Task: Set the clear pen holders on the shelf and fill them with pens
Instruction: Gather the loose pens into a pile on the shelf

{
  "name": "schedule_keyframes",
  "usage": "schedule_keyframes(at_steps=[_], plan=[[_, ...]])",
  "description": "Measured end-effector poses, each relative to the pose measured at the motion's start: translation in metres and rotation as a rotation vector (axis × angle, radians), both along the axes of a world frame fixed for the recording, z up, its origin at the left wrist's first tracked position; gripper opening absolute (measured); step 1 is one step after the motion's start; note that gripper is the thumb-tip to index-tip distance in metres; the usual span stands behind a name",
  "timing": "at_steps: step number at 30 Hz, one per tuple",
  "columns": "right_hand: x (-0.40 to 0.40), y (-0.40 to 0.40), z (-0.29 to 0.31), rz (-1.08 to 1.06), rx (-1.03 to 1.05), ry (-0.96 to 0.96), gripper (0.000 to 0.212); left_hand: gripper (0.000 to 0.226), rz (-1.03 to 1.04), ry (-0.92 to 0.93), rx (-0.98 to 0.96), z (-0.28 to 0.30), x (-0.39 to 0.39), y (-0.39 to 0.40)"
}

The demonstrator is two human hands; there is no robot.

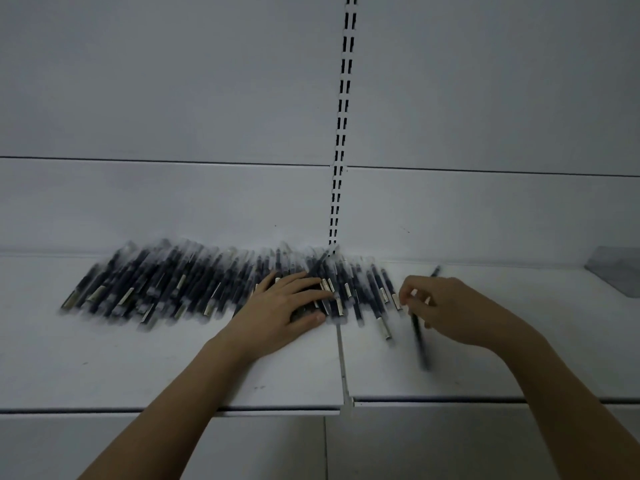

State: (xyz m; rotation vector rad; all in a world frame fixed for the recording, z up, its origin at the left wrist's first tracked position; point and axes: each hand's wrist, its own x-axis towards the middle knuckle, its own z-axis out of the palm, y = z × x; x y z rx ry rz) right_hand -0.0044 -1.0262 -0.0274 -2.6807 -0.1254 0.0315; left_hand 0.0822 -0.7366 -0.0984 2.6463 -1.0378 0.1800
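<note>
Pens (194, 282) lie in a long loose row along the back of a white shelf (173, 368), most of them pointing toward the white back wall (173, 98), their dark barrels in clear sleeves with pale labels near the front ends. The row runs from the far left to just past a slotted upright rail (341, 133) that climbs the wall near the middle.

The left hand (280, 306) rests on the right part of the row, its fingers curled over a small bunch of pens and its thumb pressed in beneath them. The right hand (450, 306) is just beside the right end of the row, fingers bent and pinching a single dark pen (417, 332) that slants down toward the front edge of the shelf; the pen is blurred. One more pen tip (435, 270) shows behind that hand, lying apart from the row.

At the far right, against the wall, a clear pen holder (620, 271) stands on the shelf, cut off by the frame edge; what it contains cannot be told. A thin divider strip (343, 358) crosses the shelf from back to front between the two hands.
</note>
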Motion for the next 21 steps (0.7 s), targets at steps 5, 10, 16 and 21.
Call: schedule_keyframes(at_steps=[5, 10, 16, 21], plan=[[0.027, 0.012, 0.000, -0.027, 0.138, -0.115, 0.019, 0.053, -0.013, 0.001, -0.015, 0.001, 0.000, -0.001], [0.071, 0.040, 0.005, -0.046, 0.238, -0.120, 0.036, 0.056, -0.013, 0.004, -0.019, 0.001, -0.001, 0.001], [0.061, 0.037, -0.008, -0.117, -0.088, 0.137, 0.034, 0.060, -0.008, 0.014, -0.017, 0.002, -0.002, 0.002], [0.057, 0.036, -0.016, -0.167, -0.069, 0.133, 0.033, 0.067, -0.020, -0.006, -0.024, -0.002, 0.002, 0.003]])
